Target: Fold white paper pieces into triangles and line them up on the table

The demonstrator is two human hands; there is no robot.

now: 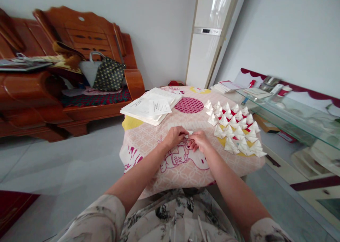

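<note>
Both hands meet over the middle of a round table with a pink patterned cloth (pixel 148 146). Between my left hand (pixel 175 136) and my right hand (pixel 199 141) is a small piece of white paper (pixel 189 133), pinched by the fingers of both. Just beyond the hands lies a row of white paper strips (pixel 190 125). Several folded white paper pieces (pixel 233 123) stand in rows on the table to the right. At the back left of the table rests a stack of white paper sheets (pixel 148 105) with a smaller printed sheet (pixel 160 107) on top.
A glass-topped cabinet (pixel 292 111) adjoins the table on the right, with metal bowls (pixel 271 81) on it. More papers (pixel 225 86) lie at the table's back right edge. A wooden sofa (pixel 87 33) with bags (pixel 110 74) stands at the left.
</note>
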